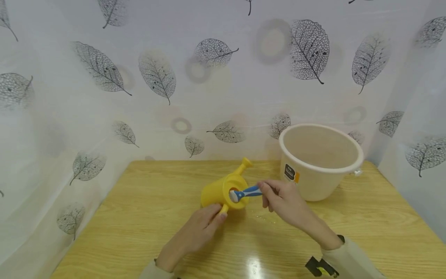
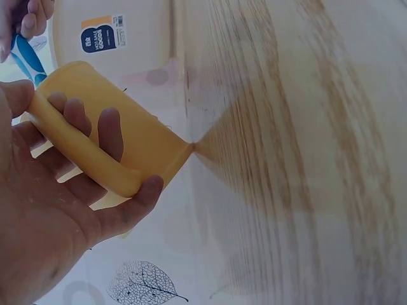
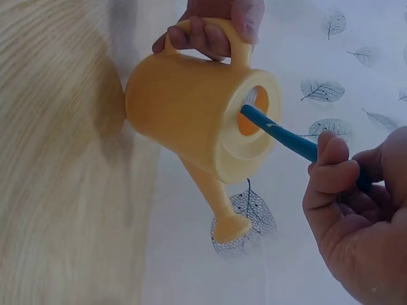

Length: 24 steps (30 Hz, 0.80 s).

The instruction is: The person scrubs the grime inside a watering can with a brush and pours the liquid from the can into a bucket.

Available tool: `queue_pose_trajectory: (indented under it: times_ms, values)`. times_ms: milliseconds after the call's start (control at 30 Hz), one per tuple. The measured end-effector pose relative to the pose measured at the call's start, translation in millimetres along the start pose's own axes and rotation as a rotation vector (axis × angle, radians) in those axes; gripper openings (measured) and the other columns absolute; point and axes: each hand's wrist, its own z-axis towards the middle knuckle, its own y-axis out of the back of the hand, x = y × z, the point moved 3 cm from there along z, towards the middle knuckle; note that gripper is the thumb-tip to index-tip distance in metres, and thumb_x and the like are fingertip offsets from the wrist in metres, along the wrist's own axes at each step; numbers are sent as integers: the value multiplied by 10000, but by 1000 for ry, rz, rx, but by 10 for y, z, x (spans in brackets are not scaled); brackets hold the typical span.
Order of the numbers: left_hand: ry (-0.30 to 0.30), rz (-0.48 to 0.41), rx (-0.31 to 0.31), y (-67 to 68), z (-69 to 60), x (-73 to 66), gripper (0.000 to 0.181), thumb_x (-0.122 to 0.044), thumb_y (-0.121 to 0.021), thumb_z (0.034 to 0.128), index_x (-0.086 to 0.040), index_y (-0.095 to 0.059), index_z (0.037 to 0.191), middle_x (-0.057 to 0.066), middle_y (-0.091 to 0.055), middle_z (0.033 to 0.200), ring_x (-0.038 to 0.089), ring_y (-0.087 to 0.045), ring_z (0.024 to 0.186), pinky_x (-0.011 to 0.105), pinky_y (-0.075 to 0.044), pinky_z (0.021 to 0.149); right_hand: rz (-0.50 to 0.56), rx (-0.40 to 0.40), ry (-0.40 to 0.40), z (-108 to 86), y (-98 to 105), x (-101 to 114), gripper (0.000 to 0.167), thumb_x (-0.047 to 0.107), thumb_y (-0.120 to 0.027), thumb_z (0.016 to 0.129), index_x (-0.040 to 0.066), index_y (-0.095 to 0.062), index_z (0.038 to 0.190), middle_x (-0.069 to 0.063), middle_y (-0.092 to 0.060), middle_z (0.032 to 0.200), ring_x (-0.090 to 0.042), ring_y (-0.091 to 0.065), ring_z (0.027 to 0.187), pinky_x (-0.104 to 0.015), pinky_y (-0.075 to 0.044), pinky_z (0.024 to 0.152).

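A yellow watering can (image 1: 214, 193) is tilted over the table, its round opening turned toward the right hand. My left hand (image 1: 200, 228) grips its handle; in the left wrist view the fingers curl round the handle (image 2: 82, 149). My right hand (image 1: 287, 201) holds a blue and white brush (image 1: 251, 191) by its handle. The white brush head (image 1: 234, 196) is at the can's opening. In the right wrist view the blue handle (image 3: 280, 133) slants into the opening, and the bristles are mostly hidden there. The spout (image 3: 213, 194) points away from the left hand.
A large cream bucket (image 1: 313, 186) stands at the back right of the wooden table (image 1: 139, 232), just beyond my right hand. Small drops (image 1: 266, 218) lie on the table between the hands. A leaf-patterned white curtain (image 1: 223, 89) hangs behind and at both sides.
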Motion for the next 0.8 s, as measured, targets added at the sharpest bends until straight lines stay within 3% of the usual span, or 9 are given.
queue_pose_trajectory:
  times_ms: [133, 300, 467, 800]
  values:
    - [-5, 4, -3, 0, 1, 1, 264, -380, -426, 1109, -250, -516, 898, -146, -440, 768, 17, -437, 707, 203, -432, 665, 55, 12, -113, 4, -37, -18, 287, 283, -534, 1080, 90, -737, 1019, 7, -642, 659, -91, -552, 514, -223, -395, 417]
    - [-4, 4, -3, -3, 3, -1, 263, -379, -428, 1107, -249, -520, 898, -148, -446, 772, 17, -441, 710, 205, -436, 669, 82, 39, -174, 17, -123, -50, 297, 303, -532, 1080, 87, -735, 1063, -19, -649, 679, -140, -566, 527, -226, -402, 421]
    - [3, -8, 9, -6, 4, -3, 276, -394, -417, 1108, -242, -530, 907, -143, -456, 775, 20, -444, 710, 211, -444, 672, 66, 59, -175, 14, -160, -64, 297, 317, -524, 1082, 101, -725, 1114, -7, -649, 698, -207, -598, 563, -243, -428, 433]
    - [24, -19, 13, 20, 0, -17, 275, -401, -422, 1106, -248, -521, 899, -139, -448, 758, 17, -436, 693, 213, -441, 656, 73, 24, -93, 7, -17, -56, 283, 249, -519, 1088, 61, -729, 1063, -4, -644, 660, -120, -551, 492, -227, -426, 411]
